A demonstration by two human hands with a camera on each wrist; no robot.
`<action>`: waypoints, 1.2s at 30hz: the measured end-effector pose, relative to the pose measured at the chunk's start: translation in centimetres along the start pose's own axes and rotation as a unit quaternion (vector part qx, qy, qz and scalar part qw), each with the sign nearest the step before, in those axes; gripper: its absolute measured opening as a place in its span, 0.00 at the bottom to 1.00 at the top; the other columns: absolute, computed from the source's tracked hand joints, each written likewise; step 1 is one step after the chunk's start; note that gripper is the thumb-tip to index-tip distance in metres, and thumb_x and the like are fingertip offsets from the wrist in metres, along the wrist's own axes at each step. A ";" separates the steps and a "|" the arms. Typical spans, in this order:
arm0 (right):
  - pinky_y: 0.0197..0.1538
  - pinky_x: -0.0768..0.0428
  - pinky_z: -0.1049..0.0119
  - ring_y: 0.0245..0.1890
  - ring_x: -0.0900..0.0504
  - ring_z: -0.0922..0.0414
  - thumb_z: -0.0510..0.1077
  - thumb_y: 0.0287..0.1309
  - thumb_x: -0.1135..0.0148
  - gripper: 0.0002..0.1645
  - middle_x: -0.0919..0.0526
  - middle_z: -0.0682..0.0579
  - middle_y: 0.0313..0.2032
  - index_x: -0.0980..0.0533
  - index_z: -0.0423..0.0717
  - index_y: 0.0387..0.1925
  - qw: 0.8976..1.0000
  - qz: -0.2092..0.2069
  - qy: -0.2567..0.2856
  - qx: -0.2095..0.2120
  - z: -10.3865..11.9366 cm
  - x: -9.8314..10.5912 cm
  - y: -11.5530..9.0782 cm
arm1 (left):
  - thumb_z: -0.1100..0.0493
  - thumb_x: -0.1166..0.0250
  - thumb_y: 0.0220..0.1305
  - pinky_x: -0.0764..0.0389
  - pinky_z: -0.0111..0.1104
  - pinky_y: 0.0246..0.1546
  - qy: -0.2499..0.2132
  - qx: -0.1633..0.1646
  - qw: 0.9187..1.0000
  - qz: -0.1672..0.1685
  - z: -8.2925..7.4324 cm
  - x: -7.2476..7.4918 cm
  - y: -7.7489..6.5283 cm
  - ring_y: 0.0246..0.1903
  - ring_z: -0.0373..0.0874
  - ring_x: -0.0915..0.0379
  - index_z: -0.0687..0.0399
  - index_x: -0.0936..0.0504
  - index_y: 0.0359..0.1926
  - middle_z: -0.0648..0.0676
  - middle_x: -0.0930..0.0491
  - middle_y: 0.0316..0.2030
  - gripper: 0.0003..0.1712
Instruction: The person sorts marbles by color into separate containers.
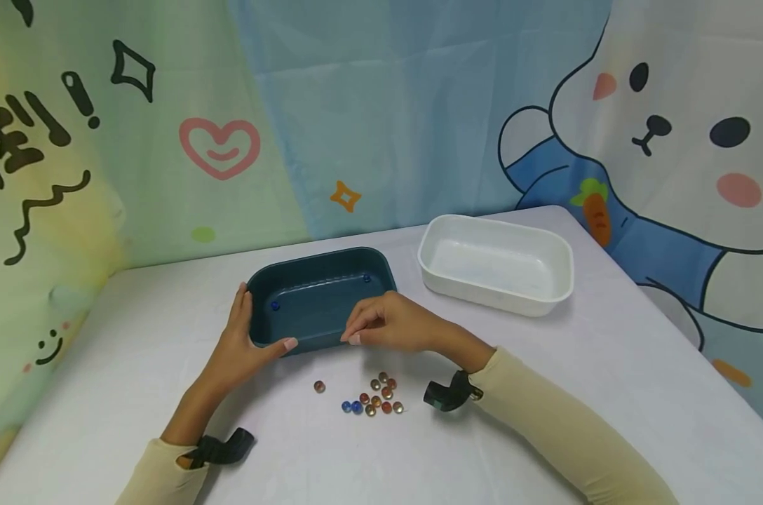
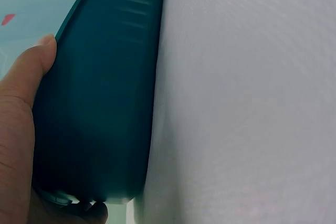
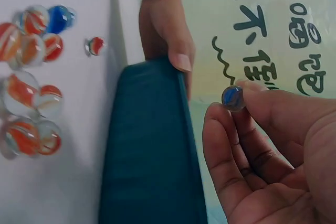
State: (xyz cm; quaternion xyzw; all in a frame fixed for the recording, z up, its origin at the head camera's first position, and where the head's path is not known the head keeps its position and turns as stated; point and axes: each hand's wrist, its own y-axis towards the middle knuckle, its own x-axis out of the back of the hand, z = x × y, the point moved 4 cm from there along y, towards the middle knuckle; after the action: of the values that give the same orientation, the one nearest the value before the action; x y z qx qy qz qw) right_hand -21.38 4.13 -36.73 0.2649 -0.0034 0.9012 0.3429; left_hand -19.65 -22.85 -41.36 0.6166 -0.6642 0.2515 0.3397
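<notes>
My left hand [image 1: 236,351] grips the left end of a dark teal tray [image 1: 321,259], thumb on the front rim and fingers along the outer end wall. Inside the tray lie two blue marbles, one at the left [image 1: 275,306] and one at the far right [image 1: 367,278]. Over the tray's front rim, my right hand [image 1: 397,322] pinches a clear marble with a blue swirl [image 3: 232,98] between thumb and fingertips. Several loose marbles [image 1: 376,401], mostly orange-swirled with two blue ones, sit on the cloth in front; one orange marble [image 1: 319,386] lies apart to their left.
A white tray [image 1: 489,294] stands on the white-covered table [image 1: 482,456], to the right of and slightly behind the teal one. Behind the table hangs a printed curtain [image 1: 381,105]. A black camera strap [image 1: 447,393] is on the right wrist, another [image 1: 224,449] on the left.
</notes>
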 end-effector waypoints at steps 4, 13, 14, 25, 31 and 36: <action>0.45 0.20 0.66 0.43 0.20 0.61 0.37 0.61 0.35 0.07 0.17 0.56 0.40 0.14 0.43 0.40 1.000 -0.014 -0.011 -0.003 -0.1 0.5 0.5 | 0.35 0.30 0.53 0.50 0.62 0.64 -0.001 -0.001 1.000 0.000 0.0 -0.1 0.0 0.73 0.58 0.70 0.61 0.65 0.76 0.55 0.73 0.76 0.69; 0.44 0.19 0.67 0.42 0.19 0.60 0.37 0.63 0.37 0.09 0.17 0.53 0.42 0.15 0.41 0.42 1.000 -0.017 -0.022 -0.009 -0.2 1.4 2.5 | 0.34 0.30 0.53 0.51 0.62 0.65 0.001 0.005 1.000 0.001 -0.1 -0.1 0.1 0.74 0.58 0.71 0.61 0.65 0.76 0.55 0.73 0.76 0.69; 0.44 0.19 0.67 0.42 0.19 0.60 0.37 0.63 0.37 0.09 0.17 0.53 0.42 0.15 0.41 0.42 1.000 -0.017 -0.022 -0.010 -0.2 1.5 2.6 | 0.34 0.30 0.53 0.51 0.62 0.65 0.001 0.005 1.000 0.001 -0.1 -0.1 0.1 0.74 0.58 0.71 0.61 0.65 0.76 0.55 0.73 0.76 0.69; 0.39 0.21 0.65 0.37 0.20 0.59 0.39 0.64 0.38 0.09 0.17 0.56 0.40 0.14 0.43 0.42 0.998 -0.033 -0.041 -0.018 -0.8 3.0 4.4 | 0.35 0.30 0.53 0.51 0.62 0.65 0.003 0.006 1.000 0.001 -0.2 0.2 0.0 0.74 0.58 0.71 0.62 0.66 0.76 0.54 0.74 0.76 0.69; 0.43 0.20 0.65 0.40 0.19 0.59 0.41 0.65 0.38 0.10 0.16 0.55 0.43 0.14 0.44 0.43 0.996 -0.026 -0.045 -0.068 -2.2 3.9 5.4 | 0.35 0.30 0.53 0.51 0.62 0.65 -0.002 0.007 1.000 0.001 -0.1 0.2 0.0 0.74 0.58 0.71 0.61 0.66 0.76 0.54 0.74 0.76 0.69; 0.45 0.20 0.64 0.41 0.18 0.59 0.42 0.64 0.37 0.11 0.15 0.55 0.42 0.15 0.44 0.45 0.992 -0.030 -0.044 -0.118 -3.6 4.7 5.9 | 0.35 0.30 0.53 0.51 0.61 0.65 -0.008 0.005 1.000 0.005 0.1 0.0 0.0 0.74 0.57 0.71 0.61 0.66 0.76 0.53 0.75 0.76 0.69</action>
State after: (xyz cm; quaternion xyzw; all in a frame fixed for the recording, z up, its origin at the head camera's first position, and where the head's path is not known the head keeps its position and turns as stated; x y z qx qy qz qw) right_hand -29.69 3.23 -36.57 0.2621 -0.1169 0.8710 0.3986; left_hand -19.63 -22.95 -41.40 0.6172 -0.6687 0.2509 0.3301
